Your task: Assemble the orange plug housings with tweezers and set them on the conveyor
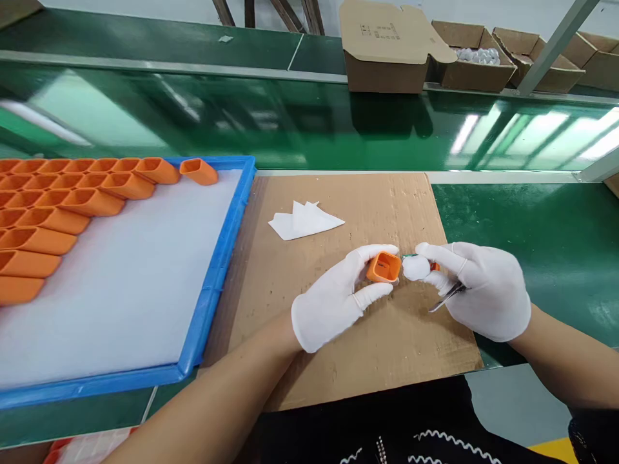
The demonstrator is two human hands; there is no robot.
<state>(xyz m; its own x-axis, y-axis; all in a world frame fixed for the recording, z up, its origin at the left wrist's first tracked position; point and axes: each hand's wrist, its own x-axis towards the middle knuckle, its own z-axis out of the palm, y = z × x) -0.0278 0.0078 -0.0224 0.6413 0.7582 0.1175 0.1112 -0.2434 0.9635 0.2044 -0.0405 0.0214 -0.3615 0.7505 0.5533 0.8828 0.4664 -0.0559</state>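
My left hand (345,293), in a white glove, grips a hollow orange plastic sleeve (384,267) between thumb and fingers, its open end facing me. Close to its right, my gloved right hand (476,287) pinches a small part with a round white face (416,267); a bit of green and orange shows at its edge. Metal tweezers (447,299) are also tucked in the right hand, pointing down to the left. Both hands are above a brown cardboard sheet (348,348). White folded paper (305,220) lies beyond my left hand.
At the left, a blue-rimmed tray (227,251) holds rows of orange sleeves (91,201), with one apart (198,171) near its far corner. Cardboard boxes (387,74) stand along the back shelf, one holding clear round pieces (478,56). A metal post (556,48) slants at right.
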